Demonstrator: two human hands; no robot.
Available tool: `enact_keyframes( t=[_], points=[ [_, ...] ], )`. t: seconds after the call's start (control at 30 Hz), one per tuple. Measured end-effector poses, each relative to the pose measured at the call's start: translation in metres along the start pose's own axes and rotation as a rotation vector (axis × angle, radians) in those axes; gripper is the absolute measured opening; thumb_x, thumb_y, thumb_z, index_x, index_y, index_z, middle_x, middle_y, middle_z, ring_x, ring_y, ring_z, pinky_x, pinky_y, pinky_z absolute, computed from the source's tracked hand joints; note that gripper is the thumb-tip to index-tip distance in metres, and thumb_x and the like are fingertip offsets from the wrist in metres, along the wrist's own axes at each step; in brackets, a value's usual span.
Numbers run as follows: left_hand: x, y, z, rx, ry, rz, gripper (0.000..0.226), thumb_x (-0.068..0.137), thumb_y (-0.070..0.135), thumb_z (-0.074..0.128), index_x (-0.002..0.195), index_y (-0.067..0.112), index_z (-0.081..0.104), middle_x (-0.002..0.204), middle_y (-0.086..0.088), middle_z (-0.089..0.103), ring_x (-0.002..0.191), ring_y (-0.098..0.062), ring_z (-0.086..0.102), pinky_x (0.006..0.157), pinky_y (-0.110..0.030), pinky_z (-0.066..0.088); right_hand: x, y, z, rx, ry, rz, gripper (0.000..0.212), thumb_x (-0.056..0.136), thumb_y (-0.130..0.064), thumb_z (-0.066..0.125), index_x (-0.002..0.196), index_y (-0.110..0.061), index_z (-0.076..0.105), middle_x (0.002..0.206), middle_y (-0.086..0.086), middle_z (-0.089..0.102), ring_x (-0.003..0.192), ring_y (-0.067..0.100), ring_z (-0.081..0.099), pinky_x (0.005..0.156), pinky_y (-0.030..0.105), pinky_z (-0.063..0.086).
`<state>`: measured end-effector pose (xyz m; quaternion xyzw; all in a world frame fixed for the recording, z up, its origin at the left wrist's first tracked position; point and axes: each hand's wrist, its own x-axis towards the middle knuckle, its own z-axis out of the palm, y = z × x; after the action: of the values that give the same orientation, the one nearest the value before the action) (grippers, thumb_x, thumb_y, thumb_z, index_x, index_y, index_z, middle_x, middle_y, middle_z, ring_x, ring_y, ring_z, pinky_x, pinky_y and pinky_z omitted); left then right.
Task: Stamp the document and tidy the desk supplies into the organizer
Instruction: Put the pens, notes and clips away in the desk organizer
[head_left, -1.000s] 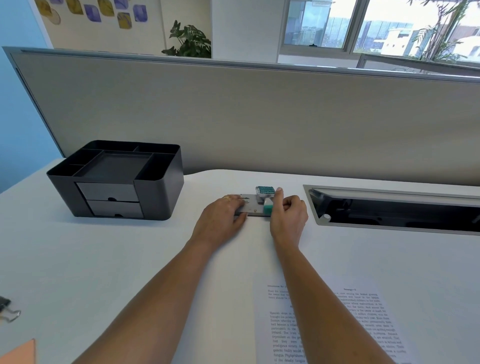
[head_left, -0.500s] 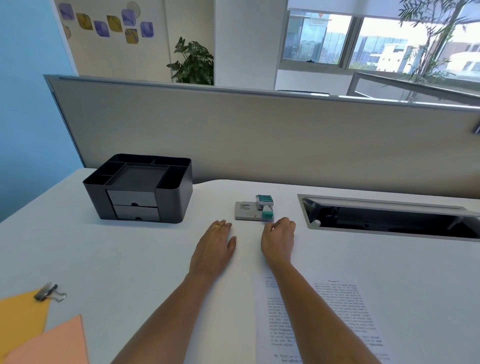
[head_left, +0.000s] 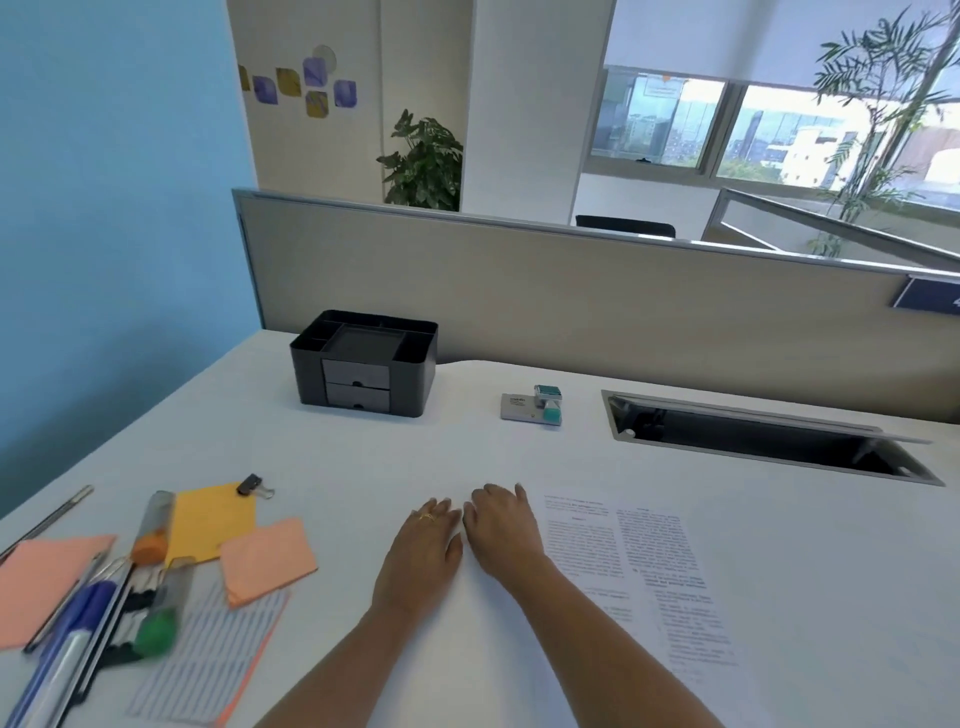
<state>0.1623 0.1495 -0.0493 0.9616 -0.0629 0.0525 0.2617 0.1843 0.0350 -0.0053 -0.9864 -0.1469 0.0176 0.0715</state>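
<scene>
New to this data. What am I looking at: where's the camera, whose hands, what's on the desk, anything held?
There is no machine here. A person works bare-handed, and the picture comes from a wide-angle camera worn on their head, looking forward and down. The left hand and right hand lie flat on the white desk, fingers relaxed, holding nothing. Just right of them lies the printed document. Further back stand a black organizer and a teal stamp against a small grey case. At the left lie sticky notes, a binder clip and pens, partly blurred.
</scene>
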Motion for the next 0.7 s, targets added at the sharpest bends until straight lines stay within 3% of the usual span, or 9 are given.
enact_keyframes(
  t=[0.07, 0.17, 0.33, 0.7],
  points=[
    [-0.024, 0.000, -0.004, 0.019, -0.011, -0.024, 0.054, 0.095, 0.037, 0.016, 0.143, 0.019, 0.032, 0.153, 0.002, 0.026, 0.143, -0.008, 0.017, 0.115, -0.018, 0.004, -0.021, -0.012, 0.008, -0.008, -0.001, -0.013, 0.036, 0.100, -0.012, 0.027, 0.128, 0.000, 0.045, 0.138, 0.018, 0.043, 0.134, 0.028, 0.033, 0.116, 0.040, 0.012],
    [-0.057, -0.002, -0.008, 0.064, -0.013, -0.022, 0.089, 0.071, 0.051, -0.010, 0.144, 0.019, 0.029, 0.154, 0.003, 0.025, 0.143, -0.007, 0.016, 0.115, -0.018, 0.002, -0.048, -0.026, 0.021, 0.059, -0.013, 0.037, 0.046, 0.100, -0.012, 0.023, 0.144, -0.001, 0.021, 0.154, 0.016, 0.019, 0.144, 0.022, 0.016, 0.118, 0.033, 0.006],
    [-0.099, -0.002, -0.022, 0.084, -0.017, -0.026, 0.048, 0.099, 0.030, 0.023, 0.145, 0.016, 0.027, 0.155, 0.000, 0.022, 0.144, -0.009, 0.015, 0.115, -0.019, 0.002, -0.086, -0.042, 0.028, 0.157, -0.009, 0.078, 0.048, 0.100, -0.011, 0.022, 0.146, -0.004, 0.016, 0.156, 0.013, 0.014, 0.145, 0.020, 0.012, 0.118, 0.031, 0.006],
    [-0.160, -0.003, -0.034, 0.166, -0.043, -0.033, 0.048, 0.100, 0.030, 0.029, 0.146, 0.017, 0.024, 0.156, 0.000, 0.018, 0.144, -0.010, 0.012, 0.116, -0.024, 0.002, -0.138, -0.052, 0.038, 0.212, 0.014, 0.098, 0.047, 0.101, -0.017, 0.023, 0.147, -0.011, 0.019, 0.157, 0.009, 0.013, 0.146, 0.020, 0.009, 0.119, 0.031, 0.008]
  ],
)
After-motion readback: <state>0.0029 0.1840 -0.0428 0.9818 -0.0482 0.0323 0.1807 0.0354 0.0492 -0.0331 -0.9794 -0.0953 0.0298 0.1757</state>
